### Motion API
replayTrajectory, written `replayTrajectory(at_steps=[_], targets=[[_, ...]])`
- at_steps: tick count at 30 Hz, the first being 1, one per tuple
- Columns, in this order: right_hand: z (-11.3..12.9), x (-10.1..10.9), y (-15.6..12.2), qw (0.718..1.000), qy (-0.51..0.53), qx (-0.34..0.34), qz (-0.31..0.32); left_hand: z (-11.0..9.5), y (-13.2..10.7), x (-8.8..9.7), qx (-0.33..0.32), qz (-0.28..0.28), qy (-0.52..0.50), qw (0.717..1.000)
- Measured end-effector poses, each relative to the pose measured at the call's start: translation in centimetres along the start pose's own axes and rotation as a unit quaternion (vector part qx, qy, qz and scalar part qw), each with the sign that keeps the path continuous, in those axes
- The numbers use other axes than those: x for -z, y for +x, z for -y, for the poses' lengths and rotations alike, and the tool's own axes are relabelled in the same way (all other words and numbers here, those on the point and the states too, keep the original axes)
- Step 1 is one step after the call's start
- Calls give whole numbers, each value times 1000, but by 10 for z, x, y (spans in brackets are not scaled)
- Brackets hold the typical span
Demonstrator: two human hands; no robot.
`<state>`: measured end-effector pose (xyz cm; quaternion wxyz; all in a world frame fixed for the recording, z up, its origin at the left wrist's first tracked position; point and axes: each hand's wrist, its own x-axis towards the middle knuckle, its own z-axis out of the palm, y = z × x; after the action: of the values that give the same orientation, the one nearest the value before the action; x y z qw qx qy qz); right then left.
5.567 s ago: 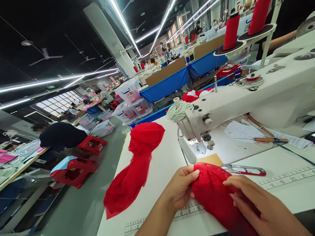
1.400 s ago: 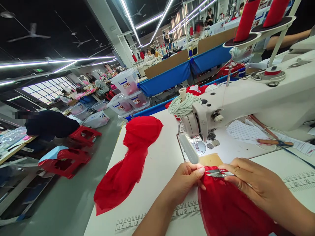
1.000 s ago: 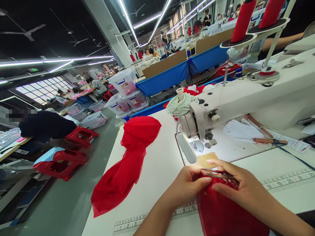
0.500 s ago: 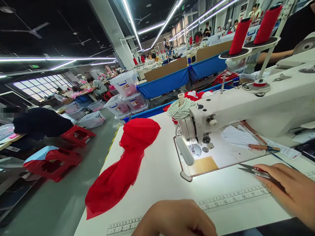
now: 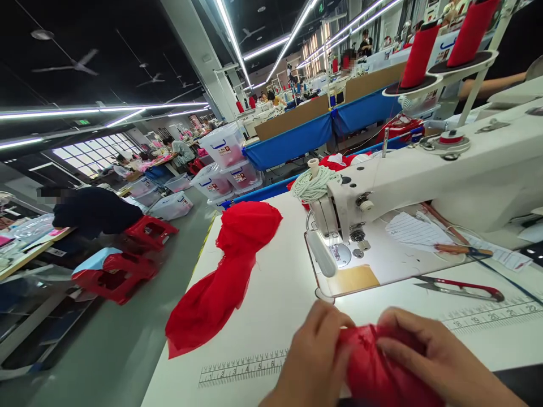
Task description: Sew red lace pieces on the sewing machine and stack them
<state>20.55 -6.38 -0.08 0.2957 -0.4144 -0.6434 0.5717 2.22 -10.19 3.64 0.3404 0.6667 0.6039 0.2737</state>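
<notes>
Between my two hands, at the table's front edge, is a piece of red fabric (image 5: 377, 367), gathered and creased. My left hand (image 5: 316, 353) pinches its left side, and my right hand (image 5: 428, 353) grips its right side with thumb and fingers. The lower part of this fabric runs out of the picture. Thread snips (image 5: 460, 287) with red handles lie on the table, just beyond my right hand. Another long red fabric piece (image 5: 224, 271) with a rounded, cup-like end lies on the left of the white table (image 5: 280, 294).
A white sewing machine (image 5: 407, 169) with a coil of pale green cord (image 5: 314, 183) stands at the right. Paper scraps (image 5: 413, 230) and an orange-handled tool (image 5: 462, 249) lie under its arm. Red stools (image 5: 114, 277), plastic boxes (image 5: 223, 144) and a seated person (image 5: 97, 212) are at the left.
My right hand has let go of the thread snips, which now lie on the table. Both hands have come together on a red fabric piece. The view has shifted slightly.
</notes>
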Motion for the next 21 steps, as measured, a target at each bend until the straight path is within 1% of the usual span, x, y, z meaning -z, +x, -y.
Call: replayTrajectory(at_steps=[1,2,4,5,6,7,9,11,13,15,17,19,20,21], targets=[[1,5,6,1000,16,-7,0,2,6,0,25,-29,-24,999],[1,9,11,999,33,-15,8,5,11,1,54,-42,-61,996],[0,14,17,997,68,-27,30,9,17,3,100,-50,-132,985],[1,14,19,995,88,-36,34,11,19,4,106,-45,-149,982],[3,12,19,993,108,-46,30,13,20,5,96,-44,-144,984],[5,9,19,990,130,-54,21,14,20,5,72,-45,-121,989],[9,3,18,981,180,-65,7,15,19,4,-1,-64,-39,997],[11,-2,18,975,211,-66,12,17,18,1,-70,-102,39,992],[10,-4,19,976,212,-54,19,18,18,-1,-107,-135,63,983],[8,-3,19,979,200,-37,2,19,18,-2,-107,-147,37,983],[8,-2,18,979,201,-19,-24,18,18,-1,-77,-155,-12,985],[11,-1,16,976,213,-16,-47,16,18,0,-38,-155,-51,986],[13,-1,15,973,221,-21,-56,16,17,1,-31,-155,-53,986],[15,-2,14,971,231,-29,-61,16,16,1,-40,-161,-41,985]])
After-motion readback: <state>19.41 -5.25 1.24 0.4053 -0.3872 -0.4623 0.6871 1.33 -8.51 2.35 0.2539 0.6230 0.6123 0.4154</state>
